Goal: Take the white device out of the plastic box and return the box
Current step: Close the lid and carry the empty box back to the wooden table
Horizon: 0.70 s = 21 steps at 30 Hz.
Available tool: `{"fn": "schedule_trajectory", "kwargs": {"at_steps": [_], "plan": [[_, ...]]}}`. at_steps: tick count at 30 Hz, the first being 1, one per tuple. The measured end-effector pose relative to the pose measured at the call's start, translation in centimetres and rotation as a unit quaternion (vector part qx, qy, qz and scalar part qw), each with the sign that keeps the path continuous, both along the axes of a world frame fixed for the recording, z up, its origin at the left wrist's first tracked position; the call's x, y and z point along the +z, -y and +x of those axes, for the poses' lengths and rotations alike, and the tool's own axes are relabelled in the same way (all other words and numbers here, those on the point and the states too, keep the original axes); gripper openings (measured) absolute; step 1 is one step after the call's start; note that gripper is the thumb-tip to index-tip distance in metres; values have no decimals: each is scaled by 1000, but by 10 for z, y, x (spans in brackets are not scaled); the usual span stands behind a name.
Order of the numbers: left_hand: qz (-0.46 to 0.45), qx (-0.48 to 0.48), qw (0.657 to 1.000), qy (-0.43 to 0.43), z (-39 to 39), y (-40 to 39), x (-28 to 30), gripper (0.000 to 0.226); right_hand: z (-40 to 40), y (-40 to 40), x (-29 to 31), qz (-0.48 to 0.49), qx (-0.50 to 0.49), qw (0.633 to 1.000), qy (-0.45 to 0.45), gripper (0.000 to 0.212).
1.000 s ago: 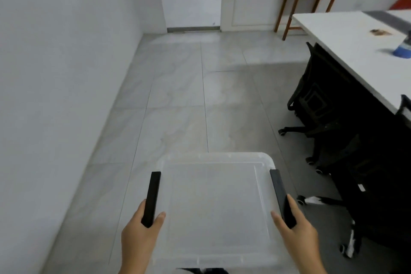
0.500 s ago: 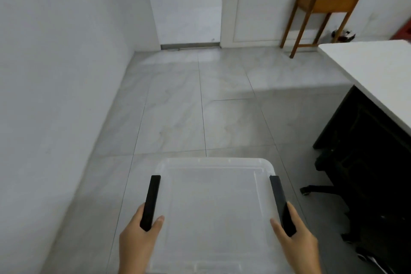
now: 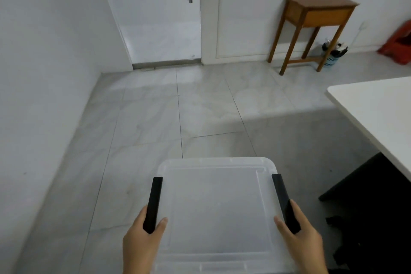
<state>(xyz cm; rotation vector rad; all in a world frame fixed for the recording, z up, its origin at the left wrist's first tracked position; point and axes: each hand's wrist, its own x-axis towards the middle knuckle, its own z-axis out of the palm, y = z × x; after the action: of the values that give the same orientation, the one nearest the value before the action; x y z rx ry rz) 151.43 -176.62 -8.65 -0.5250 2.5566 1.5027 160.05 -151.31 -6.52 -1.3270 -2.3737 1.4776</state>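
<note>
I carry a translucent plastic box [image 3: 219, 207] with its lid on, held level in front of me above the grey tiled floor. My left hand [image 3: 142, 244] grips the black latch handle on the box's left side, thumb resting on the lid. My right hand [image 3: 302, 240] grips the black latch handle on the right side the same way. The white device is not in view, and the frosted lid hides whatever is inside.
A white wall runs along the left. A white door [image 3: 160, 13] stands ahead. A brown wooden side table [image 3: 315, 15] is at the far right wall, with a small bin [image 3: 332, 54] under it. A white table corner [image 3: 375, 109] juts in at right.
The view has moved forward towards the door with the box held the same way. The office chairs and most of the white table have slipped out of view to the right.
</note>
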Motion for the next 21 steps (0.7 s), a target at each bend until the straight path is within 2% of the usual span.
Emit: {"fn": "schedule_trajectory", "kwargs": {"at_steps": [6, 11, 15, 21], "plan": [[-10, -2, 1000, 15, -151, -68, 4, 43, -151, -64, 5, -8, 6, 1000, 19, 60], [-17, -33, 999, 26, -305, -125, -11, 42, -291, -117, -15, -7, -17, 999, 33, 58], [-26, -91, 996, 1, -447, -180, -5, 45, -406, -164, -9, -6, -68, 997, 23, 58], [-27, -179, 984, -2, -604, -284, 10, 44, -528, -239, 1, -14, -165, 986, 16, 59]]}}
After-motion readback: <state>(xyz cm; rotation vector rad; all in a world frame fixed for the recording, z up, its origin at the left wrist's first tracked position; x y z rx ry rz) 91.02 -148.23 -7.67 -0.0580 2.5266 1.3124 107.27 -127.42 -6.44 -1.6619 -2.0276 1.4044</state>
